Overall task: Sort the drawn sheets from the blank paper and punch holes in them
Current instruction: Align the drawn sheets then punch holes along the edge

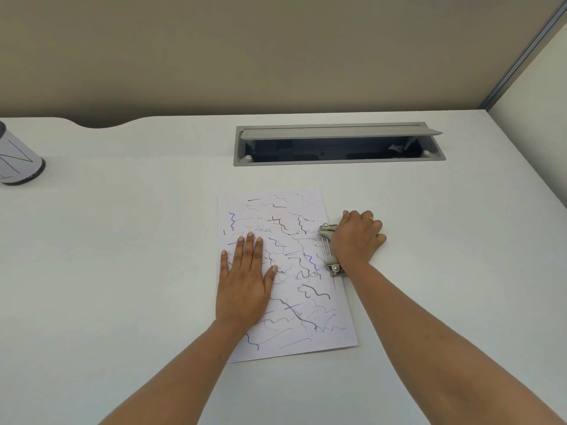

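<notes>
White desk, drawn sheets, beige partition

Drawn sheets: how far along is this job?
Sorting looks done: only drawn sheets show, no blank paper in view. The left hand flattens them while the right hand grips the hole punch on their right edge. Left: finishing the punch; no holes visible yet.

Drawn sheets on desk, hole punch at their right edge, cable hatch behind, cylinder far left
</notes>
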`<state>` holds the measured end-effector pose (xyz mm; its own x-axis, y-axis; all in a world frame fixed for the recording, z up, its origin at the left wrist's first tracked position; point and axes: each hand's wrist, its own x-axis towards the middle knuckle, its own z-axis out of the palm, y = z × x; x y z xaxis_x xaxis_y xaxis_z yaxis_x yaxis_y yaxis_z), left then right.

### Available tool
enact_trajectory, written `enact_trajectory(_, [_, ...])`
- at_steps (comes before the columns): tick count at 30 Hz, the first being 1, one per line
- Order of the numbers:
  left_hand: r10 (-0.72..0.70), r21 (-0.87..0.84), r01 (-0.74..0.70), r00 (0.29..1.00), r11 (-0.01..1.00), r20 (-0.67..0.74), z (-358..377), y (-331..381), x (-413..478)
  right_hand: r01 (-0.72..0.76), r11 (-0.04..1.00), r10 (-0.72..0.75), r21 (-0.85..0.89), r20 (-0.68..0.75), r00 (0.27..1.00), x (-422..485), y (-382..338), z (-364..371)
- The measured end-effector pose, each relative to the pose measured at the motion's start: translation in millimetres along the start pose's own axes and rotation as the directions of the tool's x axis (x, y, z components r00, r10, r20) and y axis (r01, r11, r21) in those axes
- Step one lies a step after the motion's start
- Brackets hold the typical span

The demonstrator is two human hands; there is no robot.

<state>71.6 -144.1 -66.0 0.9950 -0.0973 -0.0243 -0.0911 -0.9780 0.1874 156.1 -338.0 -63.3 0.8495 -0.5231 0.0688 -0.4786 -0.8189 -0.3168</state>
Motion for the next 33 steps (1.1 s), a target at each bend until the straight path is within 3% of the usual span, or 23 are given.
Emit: enact_trajectory(33, [0.002,-0.009,-0.002,1.000,1.000,-0.019,4.0,-2.1,0.2,0.024,1.000,-0.024,-0.002,-0.026,0.999,0.9,0.2,1.4])
